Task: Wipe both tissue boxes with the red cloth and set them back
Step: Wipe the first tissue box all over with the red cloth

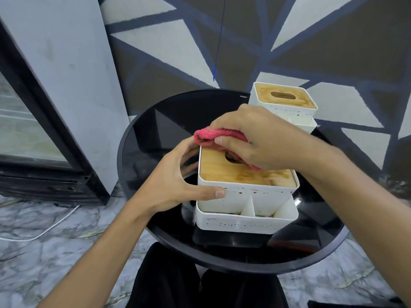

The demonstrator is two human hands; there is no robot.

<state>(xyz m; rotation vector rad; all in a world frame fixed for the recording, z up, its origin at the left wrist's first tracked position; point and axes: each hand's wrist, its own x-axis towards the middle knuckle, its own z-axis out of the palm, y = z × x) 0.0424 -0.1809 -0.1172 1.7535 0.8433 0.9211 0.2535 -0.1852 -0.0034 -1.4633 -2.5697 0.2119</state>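
Observation:
A white tissue box with a wooden lid (pixel 240 174) stands near the middle of the round black glass table (pixel 155 134). My left hand (pixel 178 183) grips its left side, thumb on the front wall. My right hand (pixel 258 138) holds the red cloth (pixel 209 136) bunched on the lid, over the oval slot, which is partly hidden. A second white tissue box with a wooden lid (pixel 284 101) stands at the table's far edge, behind my right hand, untouched.
The near box has open white compartments (pixel 262 207) along its front base. A dark glass-fronted cabinet (pixel 33 134) stands at the left on the marble floor, with a white cable (pixel 51 225) lying by it. A painted wall rises behind the table.

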